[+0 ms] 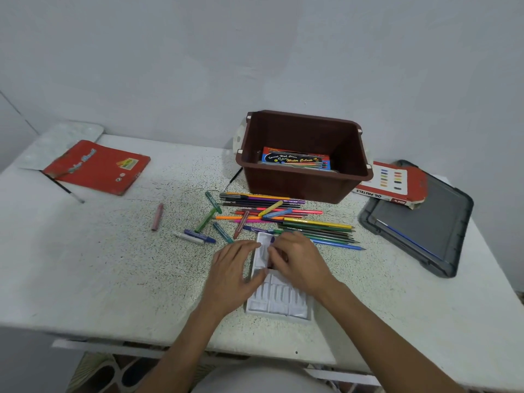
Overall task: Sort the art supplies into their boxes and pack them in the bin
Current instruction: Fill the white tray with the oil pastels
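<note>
From my remote seat I see both forearms reaching in from the bottom edge, meeting over a white slotted tray (279,300) that lies flat on the near middle of the counter (113,251). The left hand (236,269) lies with its fingers straight and together along the tray's left edge, thumb pressed on the plastic. The right hand (297,262) arches over the tray's far half, its fingers curled down round a purple crayon (272,239) lying in a slot; only the crayon's far tip shows clearly.

Just beyond the hands lies a loose heap of coloured pencils (283,214), with scattered crayons (198,236) to its left. Behind the heap stands the brown bin (297,185), holding a watercolour box (295,159). To the bin's right an oil pastels box (392,182) rests partly on a grey lid (425,222). At the far left corner a red pad (97,165) overlaps a white palette (65,141), and a paintbrush (66,190) lies at the pad's near edge.

The counter is white with dark speckles and stands against a plain pale wall (255,52).
</note>
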The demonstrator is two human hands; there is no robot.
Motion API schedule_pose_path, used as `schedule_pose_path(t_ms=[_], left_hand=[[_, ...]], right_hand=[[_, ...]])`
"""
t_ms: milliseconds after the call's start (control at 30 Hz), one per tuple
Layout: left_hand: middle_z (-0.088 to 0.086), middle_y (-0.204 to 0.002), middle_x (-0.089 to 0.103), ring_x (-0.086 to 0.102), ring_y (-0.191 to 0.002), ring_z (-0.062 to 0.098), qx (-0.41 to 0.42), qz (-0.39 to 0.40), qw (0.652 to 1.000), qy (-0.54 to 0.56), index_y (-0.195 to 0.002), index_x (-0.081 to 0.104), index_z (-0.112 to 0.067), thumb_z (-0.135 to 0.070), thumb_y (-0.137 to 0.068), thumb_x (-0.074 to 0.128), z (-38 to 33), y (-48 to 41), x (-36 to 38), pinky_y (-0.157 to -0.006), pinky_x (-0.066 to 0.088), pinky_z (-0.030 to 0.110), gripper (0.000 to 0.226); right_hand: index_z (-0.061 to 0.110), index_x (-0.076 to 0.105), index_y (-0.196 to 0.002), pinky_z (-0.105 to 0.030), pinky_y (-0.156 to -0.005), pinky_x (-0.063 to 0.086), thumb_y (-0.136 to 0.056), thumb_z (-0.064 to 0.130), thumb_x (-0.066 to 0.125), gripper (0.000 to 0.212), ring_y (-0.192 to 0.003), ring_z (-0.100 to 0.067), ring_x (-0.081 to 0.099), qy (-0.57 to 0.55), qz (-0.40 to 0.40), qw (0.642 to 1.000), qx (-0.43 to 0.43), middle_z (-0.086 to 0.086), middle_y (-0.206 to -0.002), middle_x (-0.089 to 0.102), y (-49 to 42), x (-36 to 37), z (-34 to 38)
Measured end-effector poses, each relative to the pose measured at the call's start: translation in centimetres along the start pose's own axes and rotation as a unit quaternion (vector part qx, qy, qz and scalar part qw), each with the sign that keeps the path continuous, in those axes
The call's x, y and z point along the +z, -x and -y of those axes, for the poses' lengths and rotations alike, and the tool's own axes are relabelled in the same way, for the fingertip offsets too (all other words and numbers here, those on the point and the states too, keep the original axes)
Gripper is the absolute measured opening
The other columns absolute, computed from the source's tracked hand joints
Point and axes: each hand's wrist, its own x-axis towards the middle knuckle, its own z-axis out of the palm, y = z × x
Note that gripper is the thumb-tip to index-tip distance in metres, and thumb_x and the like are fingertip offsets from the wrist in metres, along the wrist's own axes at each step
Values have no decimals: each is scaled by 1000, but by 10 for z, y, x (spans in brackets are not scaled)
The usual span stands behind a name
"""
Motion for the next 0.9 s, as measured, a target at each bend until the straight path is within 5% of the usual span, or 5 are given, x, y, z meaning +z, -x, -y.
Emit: schedule_pose_path(t_ms=[300,600,900], left_hand=[[-18,-133,49,42,-125,2,3,-3,1000,9,-132,50,-33,-54,-88,56,1,1,-1,-103,31,29,49],[-16,-133,51,43,-125,5,-1,0,1000,10,-133,49,-32,-55,-88,55,-1,1,-2,-101,28,27,51],[-15,-133,51,43,-125,6,0,2,1000,12,-133,50,-31,-56,-88,54,-1,0,-2,-102,30,28,52]], right_hand=[[10,70,-113,-37,-79,49,-95,11,53,25,-96,-28,60,54,-31,997,40,-8,-107,68,-41,-18,-24],[16,65,-119,-38,-86,45,-99,21,50,26,-100,-27,52,174,17,984,27,-7,-117,56,-66,-11,-35],[14,58,-109,-41,-85,41,-97,21,52,15,-102,-30,50,170,48,984,17,-8,-117,62,-72,-11,-38]])
